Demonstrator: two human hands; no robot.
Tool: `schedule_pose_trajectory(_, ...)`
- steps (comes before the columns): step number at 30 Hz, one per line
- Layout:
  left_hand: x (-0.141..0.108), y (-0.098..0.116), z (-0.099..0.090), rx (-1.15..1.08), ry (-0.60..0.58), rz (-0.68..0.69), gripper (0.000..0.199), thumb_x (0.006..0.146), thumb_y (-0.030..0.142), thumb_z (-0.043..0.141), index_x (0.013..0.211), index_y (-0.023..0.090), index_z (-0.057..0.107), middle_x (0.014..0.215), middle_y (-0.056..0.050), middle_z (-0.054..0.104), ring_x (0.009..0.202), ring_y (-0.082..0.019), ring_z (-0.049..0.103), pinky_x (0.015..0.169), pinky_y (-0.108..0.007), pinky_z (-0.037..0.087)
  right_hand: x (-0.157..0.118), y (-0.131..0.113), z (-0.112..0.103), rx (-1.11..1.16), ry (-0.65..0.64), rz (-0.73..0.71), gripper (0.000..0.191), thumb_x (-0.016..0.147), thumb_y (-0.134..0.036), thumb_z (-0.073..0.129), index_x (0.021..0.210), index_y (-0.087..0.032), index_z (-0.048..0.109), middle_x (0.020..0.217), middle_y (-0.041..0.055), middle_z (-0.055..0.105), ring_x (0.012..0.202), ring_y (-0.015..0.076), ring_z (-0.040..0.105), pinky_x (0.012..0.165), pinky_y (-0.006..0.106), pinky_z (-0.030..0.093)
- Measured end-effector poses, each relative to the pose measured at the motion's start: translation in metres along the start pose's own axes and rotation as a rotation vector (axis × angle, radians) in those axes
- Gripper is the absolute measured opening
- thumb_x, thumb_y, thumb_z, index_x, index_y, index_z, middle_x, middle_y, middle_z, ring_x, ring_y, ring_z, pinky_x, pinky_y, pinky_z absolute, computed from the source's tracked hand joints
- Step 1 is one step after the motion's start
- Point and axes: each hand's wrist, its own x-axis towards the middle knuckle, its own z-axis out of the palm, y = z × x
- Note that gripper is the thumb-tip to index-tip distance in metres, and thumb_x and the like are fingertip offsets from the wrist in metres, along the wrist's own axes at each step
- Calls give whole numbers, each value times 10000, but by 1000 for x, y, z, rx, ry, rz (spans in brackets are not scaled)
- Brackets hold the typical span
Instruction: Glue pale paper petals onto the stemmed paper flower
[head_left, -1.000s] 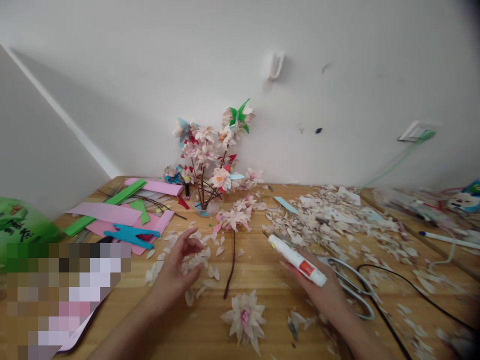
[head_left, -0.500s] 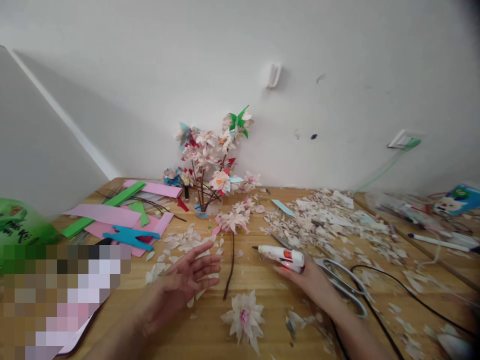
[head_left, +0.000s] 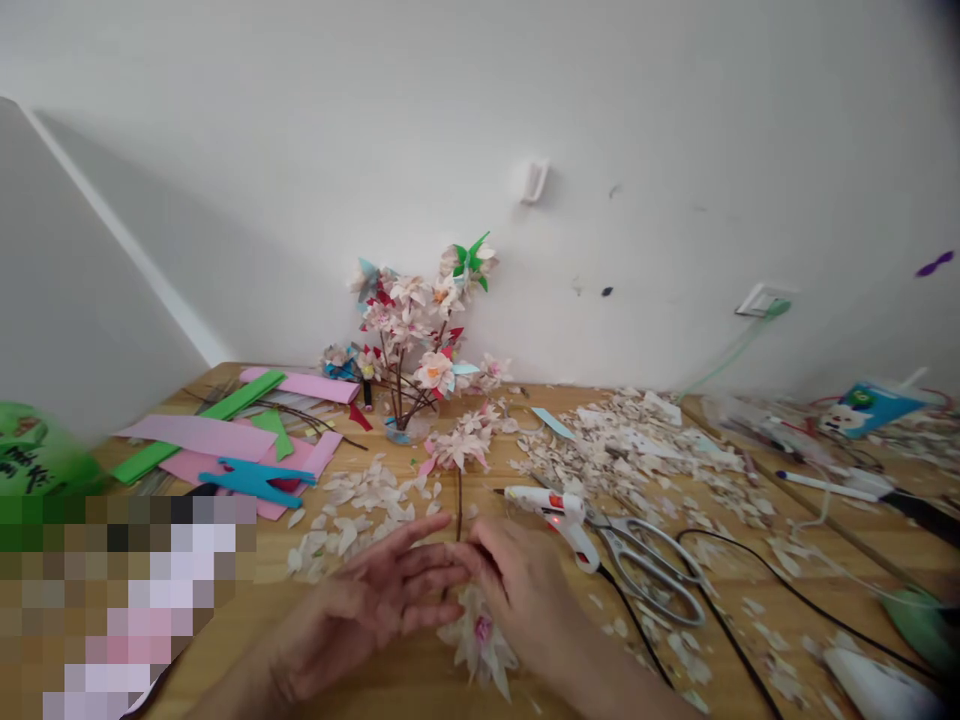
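One flower [head_left: 482, 634] lies — partly hidden — beside the right hand [head_left: 521, 585].

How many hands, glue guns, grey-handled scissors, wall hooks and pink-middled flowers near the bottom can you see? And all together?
Left hand and right hand: 2
Glue gun: 1
Grey-handled scissors: 1
Wall hook: 1
Pink-middled flower near the bottom: 1
Total: 6
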Motion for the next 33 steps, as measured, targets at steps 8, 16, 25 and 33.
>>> schedule_pose_trajectory(8, 2, -4, -1, -179, -61, 34, 769, 534, 91, 484, 1299, 157, 438, 1401, -84, 430, 1320, -261, 313, 1041, -421, 292, 9, 19, 1, -192, 173, 17, 391, 943, -288, 261, 590, -211, 411, 548, 2, 494, 517, 155, 454, 507, 269, 269)
schedule_pose_trajectory(16, -1, -2, -7, -219, -121, 100, 827, 537, 94, 470, 1353, 143, 345, 1457, -95, 336, 1348, -283, 239, 1062, -456, 251, 13, 16, -14, 455, -144, 320, 286, 893, -383, 419, 665, -210, 427, 586, -55, 398, 555, 118, 415, 516, 207, 330)
schedule_pose_trajectory(25, -2, -1, -1, -146, -135, 96, 815, 531, 75, 488, 1335, 153, 379, 1425, -104, 390, 1326, -314, 282, 1065, -470, 203, 5, 3, -25, 164, -276, 141, 248, 926, -248, 406, 717, -193, 528, 679, -13, 559, 646, 140, 517, 597, 231, 352)
schedule_pose_trajectory(33, 0, -4, 5, -94, -136, 20, 848, 481, 52, 498, 1316, 173, 405, 1349, -134, 482, 1253, -365, 393, 1045, -525, 177, -11, 13, -46, 21, -448, -50, 188, 911, -157, 423, 793, -192, 564, 775, 10, 634, 729, 156, 587, 667, 239, 424)
